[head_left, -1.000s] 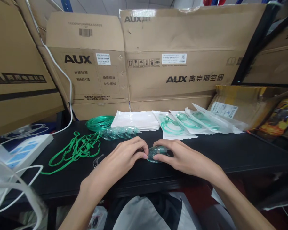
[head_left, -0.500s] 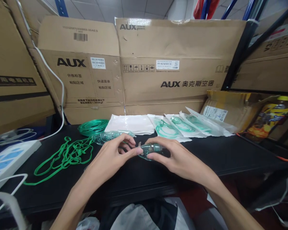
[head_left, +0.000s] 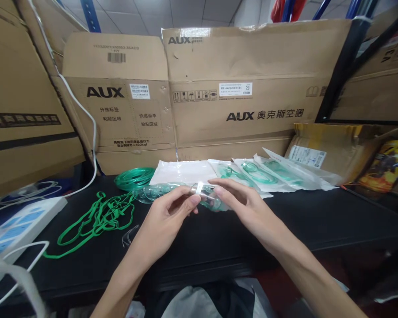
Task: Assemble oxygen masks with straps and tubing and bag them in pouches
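A clear greenish plastic mask (head_left: 209,198) is held between my two hands above the black table. My left hand (head_left: 174,210) is closed on its left end, thumb and fingers pinching near a whitish strip. My right hand (head_left: 243,198) grips the mask's right side, with the thumb on top. Just behind my left hand lie more clear green masks (head_left: 152,193) in a row. Green elastic straps (head_left: 102,216) lie tangled to the left, with a few thin metal strips (head_left: 130,236) near my left forearm.
Coiled green tubing (head_left: 134,178), a white stack of bags (head_left: 185,171) and several packed mask sets (head_left: 258,170) line the back of the black table (head_left: 292,221). A white power strip (head_left: 26,221) is at left, a bottle (head_left: 386,165) at right. Cardboard boxes (head_left: 252,57) stand behind.
Both hands have turned the mask, and its clear rounded side now shows. My left fingers have closed in on it. The camera view has shifted slightly left.
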Available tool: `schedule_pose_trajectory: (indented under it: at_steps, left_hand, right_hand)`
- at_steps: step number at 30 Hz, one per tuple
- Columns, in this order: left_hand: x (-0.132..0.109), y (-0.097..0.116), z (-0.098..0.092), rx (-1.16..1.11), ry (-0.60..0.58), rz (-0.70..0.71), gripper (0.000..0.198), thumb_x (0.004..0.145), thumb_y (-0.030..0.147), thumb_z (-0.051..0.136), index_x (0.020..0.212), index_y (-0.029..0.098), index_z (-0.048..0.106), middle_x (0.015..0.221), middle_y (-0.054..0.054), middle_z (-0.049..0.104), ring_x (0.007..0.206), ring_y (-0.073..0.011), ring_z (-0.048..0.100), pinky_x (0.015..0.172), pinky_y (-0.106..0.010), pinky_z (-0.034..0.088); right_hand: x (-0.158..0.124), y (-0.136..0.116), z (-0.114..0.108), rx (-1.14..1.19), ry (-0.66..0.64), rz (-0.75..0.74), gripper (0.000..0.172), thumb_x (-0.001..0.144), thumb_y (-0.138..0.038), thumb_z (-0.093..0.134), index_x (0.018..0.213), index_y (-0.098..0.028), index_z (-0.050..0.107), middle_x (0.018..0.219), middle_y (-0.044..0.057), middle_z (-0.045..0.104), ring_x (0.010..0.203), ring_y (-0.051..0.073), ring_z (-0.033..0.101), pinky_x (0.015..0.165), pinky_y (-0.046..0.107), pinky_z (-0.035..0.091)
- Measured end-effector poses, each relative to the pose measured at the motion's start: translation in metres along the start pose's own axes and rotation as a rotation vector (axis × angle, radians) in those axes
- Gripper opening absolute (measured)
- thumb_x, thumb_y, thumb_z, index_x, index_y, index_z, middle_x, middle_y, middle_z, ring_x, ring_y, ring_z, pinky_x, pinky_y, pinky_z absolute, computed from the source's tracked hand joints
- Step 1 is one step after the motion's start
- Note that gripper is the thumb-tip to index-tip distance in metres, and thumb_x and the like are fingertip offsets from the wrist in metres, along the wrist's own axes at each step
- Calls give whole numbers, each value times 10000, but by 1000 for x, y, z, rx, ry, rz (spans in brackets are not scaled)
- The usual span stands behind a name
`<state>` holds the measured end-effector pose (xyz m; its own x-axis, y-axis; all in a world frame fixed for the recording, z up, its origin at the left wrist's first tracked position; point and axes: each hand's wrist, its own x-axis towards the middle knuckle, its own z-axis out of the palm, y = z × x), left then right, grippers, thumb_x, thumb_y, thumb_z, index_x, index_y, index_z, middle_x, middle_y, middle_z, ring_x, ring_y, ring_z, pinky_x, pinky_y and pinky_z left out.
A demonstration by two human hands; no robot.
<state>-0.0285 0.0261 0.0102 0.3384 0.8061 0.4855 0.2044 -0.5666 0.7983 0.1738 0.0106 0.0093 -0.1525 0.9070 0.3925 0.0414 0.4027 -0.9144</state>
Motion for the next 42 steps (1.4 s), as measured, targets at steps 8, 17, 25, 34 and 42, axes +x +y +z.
schedule_pose_trajectory:
  at_steps: [8, 17, 25, 34, 42]
  left_hand:
    - [-1, -8, -10, -90, -48, 21, 317, 997, 413, 605, 801, 169, 651, 751, 11, 583, 753, -124, 526, 718, -220, 399]
    - [-3, -2, -17, -70, -106, -67, 414, 941, 439, 678, 644, 153, 637, 683, 10, 518, 688, -117, 462, 647, -235, 353]
    - [-5, -2, -12, -100, -86, -55, 261, 930, 388, 715, 1149, 277, 802, 813, -2, 604, 705, -113, 496, 651, -231, 398]
    - [-3, -4, -8, -86, -54, -36, 242, 907, 343, 751, 1145, 350, 795, 1034, -4, 750, 975, -155, 652, 881, -235, 484]
    - [-4, 2, -10, -42, -62, -13, 184, 886, 347, 771, 1056, 308, 831, 1020, -10, 753, 937, -154, 662, 846, -232, 493]
  right_hand:
    - [-5, -2, 3, 420, -138, 193, 155, 896, -330, 769, 933, -180, 752, 962, 34, 691, 900, 159, 619, 796, 271, 476]
    - [-7, -3, 8, 461, -133, 214, 111, 854, -224, 794, 903, -153, 725, 857, 7, 637, 780, 113, 548, 698, 235, 404]
    - [-10, -6, 11, 180, 39, 47, 118, 857, -311, 785, 929, -218, 771, 813, -26, 579, 776, 126, 473, 698, 269, 368]
    - [-10, -10, 15, -30, 159, -56, 17, 837, -220, 745, 831, -210, 758, 791, -31, 572, 742, 126, 474, 670, 270, 374]
    - [-13, -17, 4, -30, 33, -36, 56, 867, -235, 731, 855, -211, 781, 820, -5, 608, 815, 161, 511, 733, 300, 382]
